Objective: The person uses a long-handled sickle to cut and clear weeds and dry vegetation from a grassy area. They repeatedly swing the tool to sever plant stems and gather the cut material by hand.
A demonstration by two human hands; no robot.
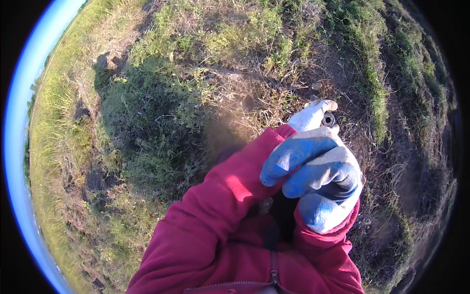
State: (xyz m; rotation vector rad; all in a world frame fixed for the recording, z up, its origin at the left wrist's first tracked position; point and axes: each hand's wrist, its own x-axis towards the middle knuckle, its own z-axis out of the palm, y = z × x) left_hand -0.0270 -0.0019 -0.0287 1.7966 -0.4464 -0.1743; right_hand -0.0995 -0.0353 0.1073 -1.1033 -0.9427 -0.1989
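My left hand (312, 115), in a whitish work glove, is curled around a round, hollow metal end (328, 119) with a dark hole, perhaps a pipe or a tool socket. The rest of that object is hidden. Nearer the camera, my right hand (319, 176) wears a white knit glove with blue-coated fingers and palm. It overlaps my left wrist just below the metal end. Its palm side faces up, and its half-bent fingers stand apart with nothing visible between them. Both forearms are in red fleece sleeves (216, 191).
Dry stems and leafy weeds (235, 40) cover the ground ahead. A dark green bushy patch (154, 128) lies to the left in shadow. Rows of low plants (376, 81) run along the right. Tall grass (55, 121) and sky fill the left rim.
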